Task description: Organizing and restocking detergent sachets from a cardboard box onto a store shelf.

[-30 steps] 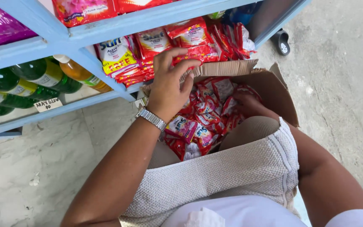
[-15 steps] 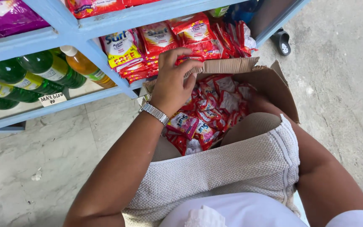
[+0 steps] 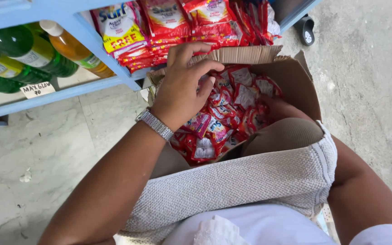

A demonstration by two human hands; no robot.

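An open cardboard box (image 3: 250,54) rests against my lap and is filled with several small red sachets (image 3: 232,104). My left hand (image 3: 184,86), with a metal watch on the wrist, hovers over the box's left side. Its fingers are apart and its fingertips touch the top sachets, gripping nothing that I can see. My right hand (image 3: 275,109) reaches into the box from the right. It is partly buried among the sachets and hidden behind my knee, so its grip cannot be made out.
A blue shelf (image 3: 60,93) stands just beyond the box. It holds red and yellow detergent packs (image 3: 169,22), green bottles (image 3: 19,45) and an orange bottle (image 3: 75,50). A white handwritten label (image 3: 37,89) is stuck on its edge. A black caster (image 3: 306,29) sits at top right on the concrete floor.
My left hand has dropped slightly from the shelf's packs to lie over the box, with its fingers now turned to the right. My right hand stays in the box.
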